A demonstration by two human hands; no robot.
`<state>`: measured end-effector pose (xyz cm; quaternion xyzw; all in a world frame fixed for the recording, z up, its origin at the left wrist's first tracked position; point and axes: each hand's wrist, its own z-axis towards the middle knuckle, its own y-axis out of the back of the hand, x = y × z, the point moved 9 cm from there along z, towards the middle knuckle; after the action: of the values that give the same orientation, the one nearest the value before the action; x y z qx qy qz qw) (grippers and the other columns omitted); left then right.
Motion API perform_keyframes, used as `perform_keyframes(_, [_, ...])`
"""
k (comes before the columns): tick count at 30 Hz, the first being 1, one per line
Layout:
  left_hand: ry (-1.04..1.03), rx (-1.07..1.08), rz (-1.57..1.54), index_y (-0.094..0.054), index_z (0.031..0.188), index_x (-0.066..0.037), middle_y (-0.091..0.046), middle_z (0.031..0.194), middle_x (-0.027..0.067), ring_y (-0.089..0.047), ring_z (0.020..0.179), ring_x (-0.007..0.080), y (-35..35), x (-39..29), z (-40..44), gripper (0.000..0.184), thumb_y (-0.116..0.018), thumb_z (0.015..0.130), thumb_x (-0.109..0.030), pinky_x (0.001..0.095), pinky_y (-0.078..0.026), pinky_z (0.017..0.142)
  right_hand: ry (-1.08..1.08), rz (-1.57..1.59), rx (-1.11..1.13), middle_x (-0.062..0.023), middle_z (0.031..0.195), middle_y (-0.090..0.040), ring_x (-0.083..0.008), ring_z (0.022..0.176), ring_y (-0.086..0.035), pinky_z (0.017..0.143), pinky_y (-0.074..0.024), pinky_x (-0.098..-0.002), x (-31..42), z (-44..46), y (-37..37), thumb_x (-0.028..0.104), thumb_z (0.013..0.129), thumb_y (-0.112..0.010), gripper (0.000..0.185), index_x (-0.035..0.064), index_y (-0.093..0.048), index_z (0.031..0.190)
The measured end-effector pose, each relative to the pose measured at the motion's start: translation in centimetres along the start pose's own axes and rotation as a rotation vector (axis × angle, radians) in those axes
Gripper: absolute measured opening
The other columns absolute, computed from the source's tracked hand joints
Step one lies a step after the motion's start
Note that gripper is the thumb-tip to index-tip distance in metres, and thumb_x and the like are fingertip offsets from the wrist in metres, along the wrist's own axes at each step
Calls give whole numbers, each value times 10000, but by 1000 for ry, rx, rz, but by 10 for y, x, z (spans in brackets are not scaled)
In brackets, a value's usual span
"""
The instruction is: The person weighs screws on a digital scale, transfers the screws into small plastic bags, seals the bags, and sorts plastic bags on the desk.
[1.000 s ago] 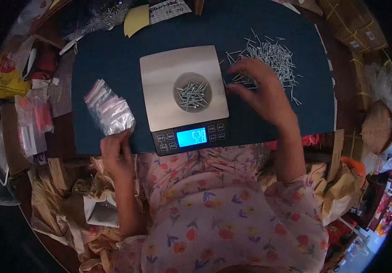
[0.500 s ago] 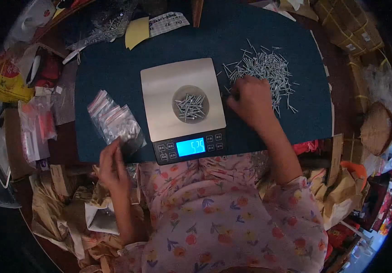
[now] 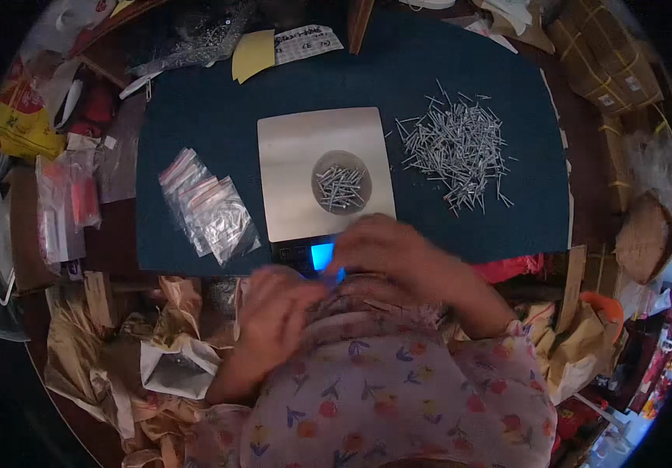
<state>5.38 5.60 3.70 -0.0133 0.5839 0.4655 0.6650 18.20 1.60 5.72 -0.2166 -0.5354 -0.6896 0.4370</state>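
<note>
My left hand (image 3: 277,312) and my right hand (image 3: 387,253) meet at the front edge of the digital scale (image 3: 281,175), both smeared by motion. Their fingers look pinched toward each other; whatever is between them is too blurred to make out. My right hand partly covers the scale's lit blue display (image 3: 322,256), so no reading shows. On the steel plate sits a round shallow dish (image 3: 342,159) holding a small heap of thin silvery nails or screws (image 3: 340,187). A larger loose pile of the same pieces (image 3: 457,148) lies to the right.
Clear zip bags (image 3: 223,222) lie overlapped left of the scale on the dark table cloth (image 3: 211,117). Behind are a yellow paper (image 3: 254,54) and a handwritten slip (image 3: 305,44). Brown paper bags (image 3: 86,366) crowd the lower left; cardboard boxes (image 3: 605,58) stand at right.
My left hand has left the zip bags and moved right. My right hand has come away from the loose pile, down and left to the scale's front. The view has shifted slightly.
</note>
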Motion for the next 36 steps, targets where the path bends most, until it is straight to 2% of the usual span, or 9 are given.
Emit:
perform_keyframes(3, [1,133,-131,-635,859,-34,-562,756,103,-535,723,285,-14,-13,1,131,-663,731,-28,384,-422,668,8,33,125,-62,845,-575,-249,838,-558,734,-443,-367,3,-10,-12,167,774,-675,239,88,-633,996])
perform_keyframes(9, [-105,235,-214,-631,818,-58,-552,767,70,-515,744,252,-28,-22,1,139,-710,712,-100,398,-399,726,-19,307,241,-57,677,-509,-230,634,-523,565,-414,-360,2,-22,-19,127,707,-637,111,45,-590,767])
perform_keyframes(14, [-264,391,-118,-625,868,-70,-562,919,76,-525,809,248,-54,-27,-6,196,-724,719,-151,408,-373,815,18,540,-6,-74,608,-483,-219,543,-488,481,-384,-347,0,-26,17,82,695,-589,98,18,-519,670])
perform_keyframes(20, [92,81,-771,-521,1147,-13,-544,1112,139,-563,987,240,-35,-5,-5,343,-642,830,-64,372,-433,898,15,357,-17,-85,606,-494,-238,521,-490,468,-379,-345,-1,-24,11,84,685,-600,85,19,-549,667])
perform_keyframes(23, [82,238,-715,-498,1164,8,-537,1164,151,-554,1053,234,-38,-7,-12,349,-627,842,-39,354,-460,887,6,320,22,-92,630,-502,-251,552,-505,484,-396,-360,4,-22,5,86,685,-616,93,13,-560,694])
perform_keyframes(26, [172,234,-700,-552,1091,12,-563,1122,148,-560,1047,238,-44,-1,-16,274,-637,836,-42,347,-464,871,18,312,89,-99,659,-514,-270,580,-522,508,-412,-368,3,-24,-1,95,692,-630,100,17,-572,715])
perform_keyframes(29, [10,303,-471,-606,1000,22,-598,1062,138,-565,1038,242,-43,-3,-14,184,-642,826,-27,336,-460,875,28,318,121,-104,679,-522,-273,596,-531,520,-420,-365,5,-23,-5,97,699,-632,98,22,-581,737])
perform_keyframes(32, [64,251,-581,-654,875,22,-645,934,155,-607,953,252,-42,-1,-13,71,-598,852,-14,343,-471,846,30,338,65,-92,656,-520,-250,561,-520,500,-406,-346,5,-24,-1,91,712,-629,91,24,-567,711])
perform_keyframes(36, [194,284,-838,-645,933,24,-649,969,134,-612,956,242,-40,3,-10,100,-602,848,-5,336,-480,842,27,310,10,-87,641,-514,-239,544,-516,487,-402,-334,4,-27,1,89,701,-630,100,23,-555,698])
